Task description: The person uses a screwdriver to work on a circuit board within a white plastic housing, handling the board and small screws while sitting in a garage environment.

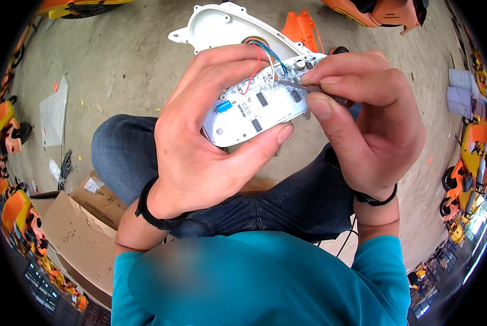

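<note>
A white circuit board is gripped along its edges by my left hand, with the thumb at the near edge and the fingers at the far side. It carries black chips and a blue component. Red, white, blue and green wires run from it toward a white curved plastic housing just beyond. My right hand pinches a small screwdriver with a dark handle and thin shaft. Its tip is at the board near the white wire; whether it touches is too small to tell.
An orange plastic part lies beyond the housing. At the lower left stands an open cardboard box, with a white sheet and black cables on the floor above it. Orange and yellow machines line both sides.
</note>
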### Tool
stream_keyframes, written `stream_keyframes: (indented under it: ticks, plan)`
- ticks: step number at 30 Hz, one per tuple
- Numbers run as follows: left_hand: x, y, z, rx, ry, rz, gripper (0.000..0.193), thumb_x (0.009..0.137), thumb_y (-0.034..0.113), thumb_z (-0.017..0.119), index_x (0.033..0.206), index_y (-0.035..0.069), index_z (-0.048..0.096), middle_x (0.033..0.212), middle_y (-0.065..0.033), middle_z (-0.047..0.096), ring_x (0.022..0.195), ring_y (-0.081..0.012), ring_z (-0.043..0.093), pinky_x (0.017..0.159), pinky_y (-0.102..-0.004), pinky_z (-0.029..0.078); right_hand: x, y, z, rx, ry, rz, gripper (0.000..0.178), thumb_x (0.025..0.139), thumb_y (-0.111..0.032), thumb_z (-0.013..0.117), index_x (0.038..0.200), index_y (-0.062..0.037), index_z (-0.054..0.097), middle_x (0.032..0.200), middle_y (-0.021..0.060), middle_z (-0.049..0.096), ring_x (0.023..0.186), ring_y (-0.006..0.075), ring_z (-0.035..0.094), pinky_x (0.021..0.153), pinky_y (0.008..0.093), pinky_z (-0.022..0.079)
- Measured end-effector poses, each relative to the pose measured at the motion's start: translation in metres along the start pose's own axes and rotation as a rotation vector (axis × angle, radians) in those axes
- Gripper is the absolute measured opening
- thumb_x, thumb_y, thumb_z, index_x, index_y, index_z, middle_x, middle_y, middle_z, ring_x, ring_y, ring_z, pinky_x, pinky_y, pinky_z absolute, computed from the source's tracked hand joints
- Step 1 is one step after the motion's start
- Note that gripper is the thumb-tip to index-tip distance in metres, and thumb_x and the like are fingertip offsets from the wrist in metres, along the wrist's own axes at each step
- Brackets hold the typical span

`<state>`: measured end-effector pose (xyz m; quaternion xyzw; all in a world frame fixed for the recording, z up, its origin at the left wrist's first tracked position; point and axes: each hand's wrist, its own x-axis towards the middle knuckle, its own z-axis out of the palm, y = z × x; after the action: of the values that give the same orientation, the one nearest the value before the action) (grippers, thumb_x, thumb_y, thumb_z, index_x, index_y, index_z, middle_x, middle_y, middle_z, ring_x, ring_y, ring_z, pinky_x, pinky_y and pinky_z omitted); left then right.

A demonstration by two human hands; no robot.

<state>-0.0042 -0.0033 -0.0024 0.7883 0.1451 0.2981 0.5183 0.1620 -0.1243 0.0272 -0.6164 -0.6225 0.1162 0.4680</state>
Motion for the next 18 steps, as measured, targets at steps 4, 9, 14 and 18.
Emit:
stream_keyframes:
  ticks: [4, 9, 14, 18]
  plan:
    - [0.0004, -0.0001, 0.0004, 0.001, -0.001, -0.006, 0.051, 0.07, 0.007, 0.075, 0.115, -0.005, 0.057, 0.122, -0.0188, 0.056, 0.113, -0.0259, 0.054, 0.096, -0.0348, 0.042, 0.0006, 0.0019, 0.0012, 0.0, 0.012, -0.031, 0.022, 0.078, 0.009, 0.066, 0.096, 0.0021, 0.055, 0.099, 0.0192, 0.064, 0.091, 0.0218, 0.059, 0.079, 0.0292, 0.048]
    - [0.0012, 0.0011, -0.0006, 0.024, -0.012, -0.014, 0.051, 0.069, 0.008, 0.075, 0.115, -0.005, 0.057, 0.122, -0.0188, 0.056, 0.112, -0.0257, 0.055, 0.096, -0.0349, 0.042, 0.0013, 0.0029, 0.0006, -0.009, 0.006, -0.06, 0.022, 0.078, 0.009, 0.066, 0.096, 0.0014, 0.055, 0.098, 0.0182, 0.064, 0.09, 0.0214, 0.058, 0.078, 0.0288, 0.047]
    - [0.0008, -0.0004, -0.0015, 0.045, -0.016, 0.001, 0.052, 0.07, 0.009, 0.075, 0.116, -0.005, 0.057, 0.122, -0.0185, 0.055, 0.112, -0.0256, 0.055, 0.096, -0.0347, 0.042, 0.0024, 0.0033, 0.0007, -0.016, 0.0, -0.074, 0.022, 0.078, 0.008, 0.066, 0.095, 0.0005, 0.056, 0.097, 0.0171, 0.065, 0.088, 0.0205, 0.058, 0.077, 0.0286, 0.046]
    - [0.0016, 0.0002, -0.0006, 0.036, 0.0, -0.011, 0.052, 0.07, 0.009, 0.076, 0.116, -0.005, 0.057, 0.122, -0.0181, 0.055, 0.112, -0.0253, 0.055, 0.096, -0.0345, 0.042, 0.0027, 0.0009, 0.0, 0.0, 0.009, -0.047, 0.021, 0.078, 0.007, 0.067, 0.094, -0.0003, 0.056, 0.097, 0.0167, 0.065, 0.086, 0.0198, 0.057, 0.076, 0.0284, 0.045]
